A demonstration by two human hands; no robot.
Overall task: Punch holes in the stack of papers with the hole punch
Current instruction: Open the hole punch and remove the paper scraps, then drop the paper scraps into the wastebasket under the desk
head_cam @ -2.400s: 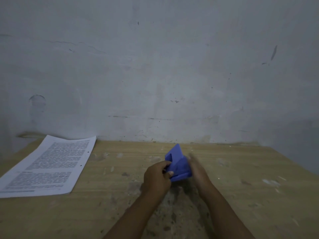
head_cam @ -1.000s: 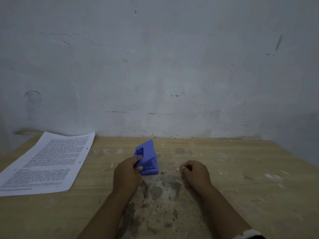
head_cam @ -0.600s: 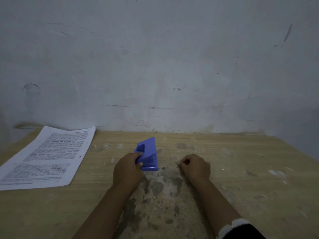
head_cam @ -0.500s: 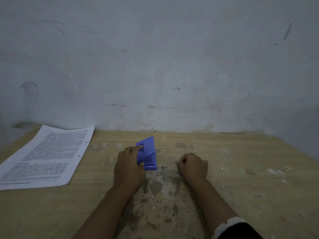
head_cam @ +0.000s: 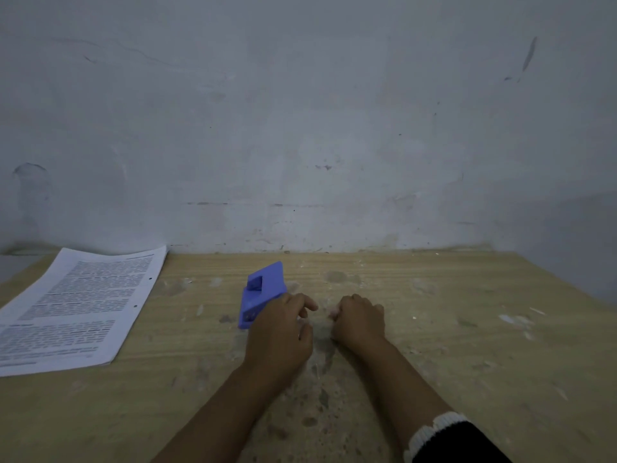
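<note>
Left hand (head_cam: 278, 332) rested against blue hole punch (head_cam: 262, 294), fingers loosely curled beside it, grip unclear (contact hidden). Right hand (head_cam: 359, 320) fisted, empty, on tabletop (head_cam: 467, 345). Stack of papers (head_cam: 78, 304) lay well apart, far left, edge showing holes. Step judged: repositioning punch. Next: bring punch and paper edge together.

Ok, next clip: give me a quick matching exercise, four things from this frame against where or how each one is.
Things:
1. hole punch
2. stack of papers
3. left hand
4. right hand

States:
A. curled into a loose fist on the table, holding nothing
B. lying flat at the table's far left
C. blue, near the middle of the table
D. resting against the punch's near end

Pairs: 1-C, 2-B, 3-D, 4-A
</note>
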